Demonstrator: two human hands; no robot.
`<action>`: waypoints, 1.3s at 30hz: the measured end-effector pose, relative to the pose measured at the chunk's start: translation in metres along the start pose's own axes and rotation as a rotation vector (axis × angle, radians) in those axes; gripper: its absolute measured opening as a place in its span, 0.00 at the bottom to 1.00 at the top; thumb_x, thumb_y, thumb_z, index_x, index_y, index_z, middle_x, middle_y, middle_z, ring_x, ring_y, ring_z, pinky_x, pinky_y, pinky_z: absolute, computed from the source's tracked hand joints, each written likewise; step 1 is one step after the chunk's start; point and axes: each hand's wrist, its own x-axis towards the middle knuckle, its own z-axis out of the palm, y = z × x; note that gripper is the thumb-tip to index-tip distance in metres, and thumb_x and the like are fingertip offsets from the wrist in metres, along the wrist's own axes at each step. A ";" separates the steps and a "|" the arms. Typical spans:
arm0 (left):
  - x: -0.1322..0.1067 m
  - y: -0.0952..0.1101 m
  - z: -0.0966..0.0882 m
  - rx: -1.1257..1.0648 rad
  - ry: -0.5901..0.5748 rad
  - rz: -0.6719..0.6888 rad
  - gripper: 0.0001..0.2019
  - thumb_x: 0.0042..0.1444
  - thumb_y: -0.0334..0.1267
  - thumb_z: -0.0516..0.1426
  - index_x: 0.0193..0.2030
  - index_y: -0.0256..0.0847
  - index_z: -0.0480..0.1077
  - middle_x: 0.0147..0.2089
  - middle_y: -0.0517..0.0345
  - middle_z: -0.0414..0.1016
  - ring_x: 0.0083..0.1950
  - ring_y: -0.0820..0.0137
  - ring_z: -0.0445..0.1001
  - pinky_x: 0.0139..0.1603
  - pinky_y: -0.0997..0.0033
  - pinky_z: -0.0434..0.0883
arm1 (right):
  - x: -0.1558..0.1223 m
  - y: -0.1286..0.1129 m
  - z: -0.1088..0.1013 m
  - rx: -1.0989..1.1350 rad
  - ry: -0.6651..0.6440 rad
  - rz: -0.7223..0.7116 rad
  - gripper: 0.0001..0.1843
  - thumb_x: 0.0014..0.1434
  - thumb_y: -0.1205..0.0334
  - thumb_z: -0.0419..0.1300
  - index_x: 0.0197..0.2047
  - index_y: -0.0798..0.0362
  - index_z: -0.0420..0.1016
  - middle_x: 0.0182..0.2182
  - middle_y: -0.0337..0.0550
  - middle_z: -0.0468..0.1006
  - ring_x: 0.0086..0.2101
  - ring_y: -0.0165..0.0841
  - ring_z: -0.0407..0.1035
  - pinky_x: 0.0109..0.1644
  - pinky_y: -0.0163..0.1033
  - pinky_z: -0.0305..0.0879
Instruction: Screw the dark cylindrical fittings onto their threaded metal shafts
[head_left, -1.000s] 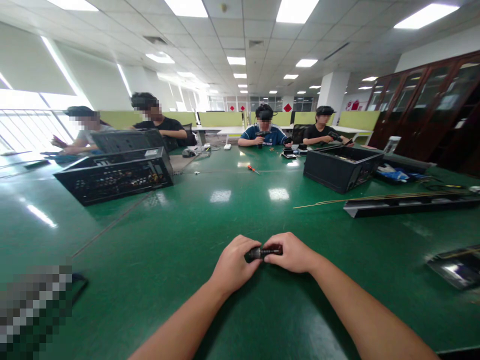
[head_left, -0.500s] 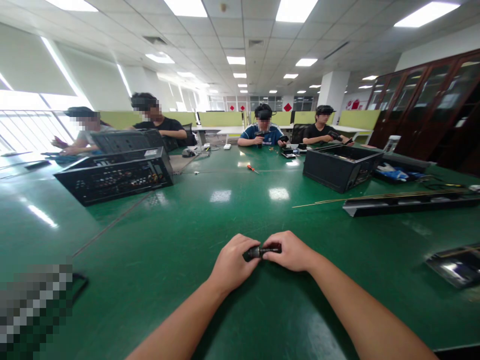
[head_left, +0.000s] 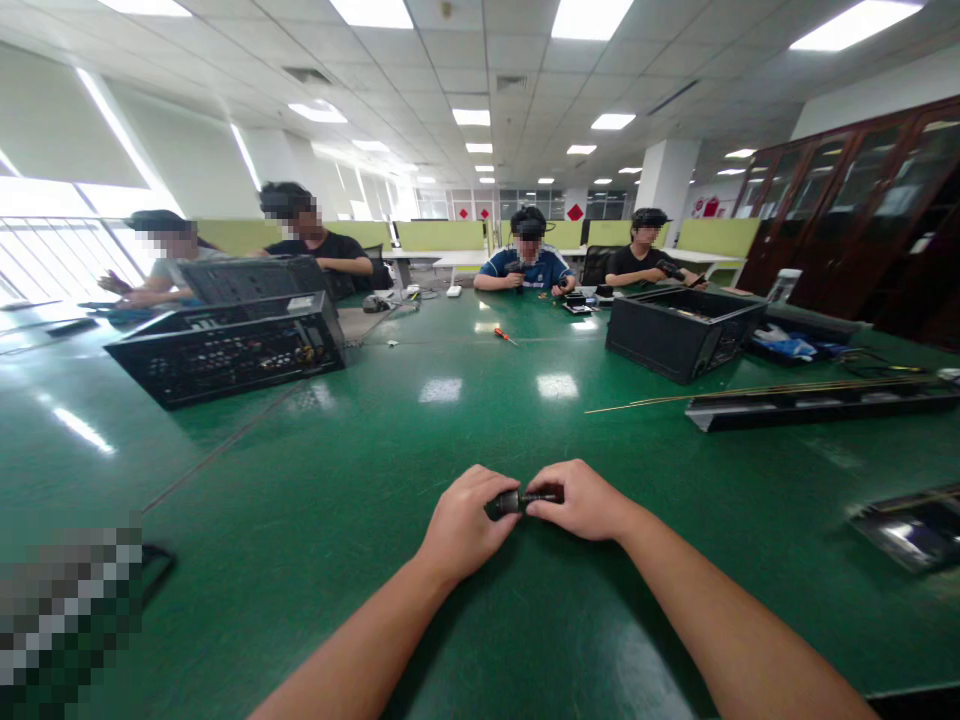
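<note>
In front of me, low in the middle of the head view, my left hand [head_left: 469, 517] is wrapped round a dark, cylindrical drill chuck [head_left: 508, 502]. Whatever lies behind the chuck is hidden in my palm. A thin, dark drill bit [head_left: 541, 497] sticks out of the chuck's right end. My right hand [head_left: 583, 503] pinches this bit between thumb and fingers, close to the chuck. Bit and chuck lie about level, in line with each other. Both hands are just over the green tabletop [head_left: 480, 430].
An opened black computer case [head_left: 225, 355] is at the left, another case [head_left: 679, 335] at the right. Beyond lies an orange screwdriver [head_left: 504, 335]. A long dark metal channel [head_left: 810, 405] and a dark flat part [head_left: 911, 525] lie rightward. Several people sit across the table.
The view has shifted very slightly. Both hands keep their grip, with hardly any visible movement at the chuck and bit.
</note>
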 end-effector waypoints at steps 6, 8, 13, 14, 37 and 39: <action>0.000 -0.001 0.000 -0.010 0.005 0.004 0.13 0.51 0.30 0.64 0.44 0.44 0.75 0.41 0.56 0.79 0.44 0.64 0.74 0.46 0.63 0.72 | -0.001 0.000 0.000 -0.007 0.005 0.002 0.08 0.56 0.61 0.63 0.39 0.52 0.81 0.33 0.41 0.81 0.33 0.33 0.73 0.37 0.34 0.64; -0.001 -0.002 0.000 -0.012 0.009 -0.001 0.13 0.50 0.29 0.64 0.44 0.44 0.75 0.41 0.57 0.79 0.44 0.64 0.74 0.46 0.62 0.72 | -0.001 0.000 0.000 -0.006 0.002 0.007 0.08 0.56 0.61 0.63 0.39 0.52 0.81 0.33 0.41 0.81 0.32 0.32 0.73 0.36 0.34 0.64; -0.002 -0.003 0.000 -0.018 0.017 -0.012 0.14 0.50 0.30 0.64 0.44 0.44 0.75 0.41 0.56 0.79 0.44 0.63 0.73 0.46 0.62 0.71 | -0.001 -0.001 -0.001 -0.010 0.004 0.019 0.08 0.56 0.61 0.63 0.39 0.52 0.81 0.32 0.40 0.81 0.31 0.32 0.72 0.35 0.34 0.63; -0.002 -0.003 0.000 -0.020 0.019 -0.010 0.14 0.50 0.29 0.64 0.44 0.44 0.75 0.41 0.56 0.79 0.44 0.63 0.73 0.47 0.62 0.71 | -0.001 -0.001 -0.001 -0.014 0.003 0.017 0.08 0.56 0.61 0.63 0.39 0.52 0.81 0.31 0.40 0.81 0.31 0.32 0.72 0.35 0.34 0.63; -0.001 -0.003 -0.002 -0.021 -0.016 -0.075 0.15 0.50 0.28 0.62 0.45 0.45 0.75 0.44 0.57 0.79 0.46 0.64 0.76 0.50 0.64 0.73 | -0.002 -0.001 -0.002 0.002 0.004 0.034 0.08 0.56 0.61 0.63 0.38 0.52 0.81 0.30 0.39 0.80 0.30 0.31 0.71 0.33 0.33 0.63; -0.002 -0.003 -0.002 -0.025 -0.010 -0.074 0.15 0.50 0.28 0.62 0.45 0.45 0.75 0.44 0.57 0.79 0.46 0.64 0.77 0.50 0.64 0.73 | -0.001 -0.001 -0.002 -0.001 0.002 0.033 0.08 0.56 0.61 0.63 0.38 0.52 0.81 0.30 0.39 0.80 0.29 0.30 0.71 0.33 0.33 0.62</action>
